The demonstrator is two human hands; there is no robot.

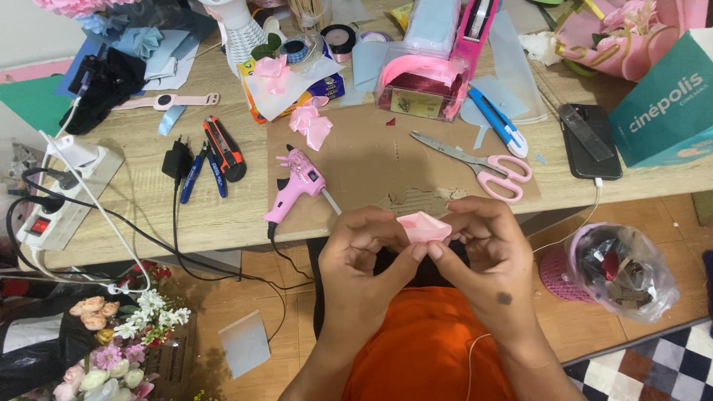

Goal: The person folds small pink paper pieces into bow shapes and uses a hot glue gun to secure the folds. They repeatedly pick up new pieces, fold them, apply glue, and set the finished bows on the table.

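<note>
Both hands meet over an orange lap, just below the near edge of the table [186, 215]. Left hand [364, 260] and right hand [486, 252] pinch a folded piece of pink ribbon [423, 226] between their fingertips, each closed on one end of it, so the ribbon sits in the air between them, in front of the table edge and clear of it. Just above the ribbon, on a brown cardboard sheet [371, 156], lies a pink glue gun [297, 186] with its nozzle pointing toward the hands. Right of the glue gun on the same sheet lie pink-handled scissors [483, 165]. A finished pink ribbon bow [312, 125] rests at the sheet's far left corner, beyond the glue gun. Left of the glue gun lie pliers [223, 152] and a white power strip [63, 197]. Right of the scissors lies a black phone [590, 145].
</note>
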